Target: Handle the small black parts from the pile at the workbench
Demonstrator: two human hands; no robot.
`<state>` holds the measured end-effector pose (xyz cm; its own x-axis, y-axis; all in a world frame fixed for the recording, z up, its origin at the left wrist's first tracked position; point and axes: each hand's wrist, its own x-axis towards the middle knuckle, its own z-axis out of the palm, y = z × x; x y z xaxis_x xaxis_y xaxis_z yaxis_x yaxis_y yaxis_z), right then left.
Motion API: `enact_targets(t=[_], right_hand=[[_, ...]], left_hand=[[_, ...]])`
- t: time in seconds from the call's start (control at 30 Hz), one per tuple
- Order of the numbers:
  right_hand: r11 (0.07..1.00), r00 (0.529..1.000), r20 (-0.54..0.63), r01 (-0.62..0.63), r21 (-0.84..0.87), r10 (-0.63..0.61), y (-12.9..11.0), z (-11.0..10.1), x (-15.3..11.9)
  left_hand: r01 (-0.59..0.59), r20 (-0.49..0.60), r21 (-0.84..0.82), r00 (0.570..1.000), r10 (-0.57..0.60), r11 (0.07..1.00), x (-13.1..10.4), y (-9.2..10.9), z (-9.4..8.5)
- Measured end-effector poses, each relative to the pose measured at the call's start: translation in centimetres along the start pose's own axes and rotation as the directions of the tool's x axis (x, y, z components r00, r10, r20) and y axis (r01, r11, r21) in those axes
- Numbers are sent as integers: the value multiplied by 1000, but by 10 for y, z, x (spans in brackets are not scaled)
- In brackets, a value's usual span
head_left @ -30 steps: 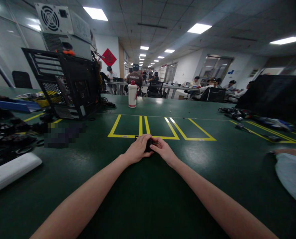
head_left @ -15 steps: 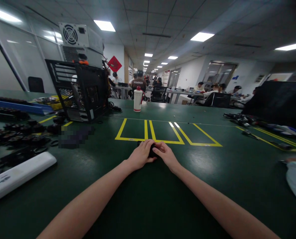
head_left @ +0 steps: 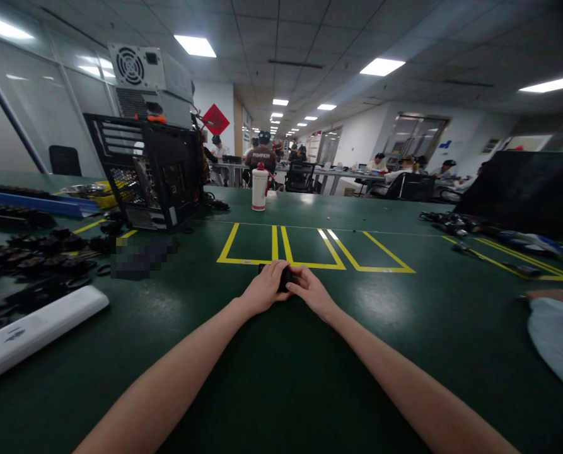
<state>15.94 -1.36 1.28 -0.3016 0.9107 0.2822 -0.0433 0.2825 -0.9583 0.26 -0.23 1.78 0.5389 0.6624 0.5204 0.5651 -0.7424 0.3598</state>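
Observation:
A small black object is between my two hands, just in front of the yellow tape outlines on the green table. My left hand wraps over its left side and top, fingers closed on it. From the right, my right hand holds it with thumb and fingers pressed together. Much of the object is hidden by my fingers, so I cannot make out what it is.
A black computer case stands at the back left, near a white bottle. Black parts and a long white object lie left. Another person's sleeve is at the right edge, below cables.
The view has shifted slightly. My hands stay together on the black object, with small finger movements. The other person's sleeve reaches further in from the right.

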Motion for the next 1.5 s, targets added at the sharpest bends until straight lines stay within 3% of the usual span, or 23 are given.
enact_targets(t=[0.3,0.43,0.67,0.83,0.93,1.07,1.27,1.5], right_hand=[[998,995,-98,-36,-58,30,-1,0,2],[995,993,-68,-98,-37,95,0,-2,2],[997,998,2,-59,49,59,-4,0,-2],[999,996,-92,-25,-46,21,-5,1,-1],[996,991,-115,-68,-52,61,-1,-1,2],[991,989,-74,-128,-28,126,1,-4,3],[996,997,11,-73,47,73,-6,-2,-2],[998,993,-111,-33,-48,28,-2,1,3]], left_hand=[[-28,-3,-9,1000,28,1000,1,0,0],[-26,-18,-8,999,26,1000,1,-1,1],[-51,-3,-19,999,51,999,1,1,-1],[-50,-8,-2,999,50,999,1,-2,1],[-52,-11,9,999,52,999,1,-3,2],[-54,-19,15,998,55,998,1,-3,2],[-60,-17,-8,998,60,998,2,-3,2],[-76,-33,11,997,76,997,3,-4,4]])
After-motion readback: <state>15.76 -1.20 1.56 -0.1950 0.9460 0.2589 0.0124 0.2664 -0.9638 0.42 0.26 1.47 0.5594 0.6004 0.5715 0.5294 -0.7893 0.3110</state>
